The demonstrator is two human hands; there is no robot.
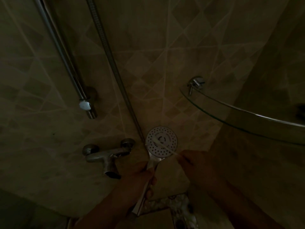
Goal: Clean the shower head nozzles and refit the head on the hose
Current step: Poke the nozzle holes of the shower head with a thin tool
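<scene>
- Running down the tiled wall at far left, a metal rail (66,63) ends above the tap (107,156).
- Left hand (138,176), its grip curled round the handle, holds the shower head (161,142) face-up.
- Right hand (196,161) pinches a thin white brush (162,144) lying across the nozzles.
- Glass shelf (239,111) at right.

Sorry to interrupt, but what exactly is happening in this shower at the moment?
A person is cleaning a shower head. The left hand grips its handle, face turned up, while the right hand holds a thin white brush-like tool laid across the nozzles. The light is dim, so I cannot tell whether the hose is attached. The mixer tap sits alongside.
</scene>
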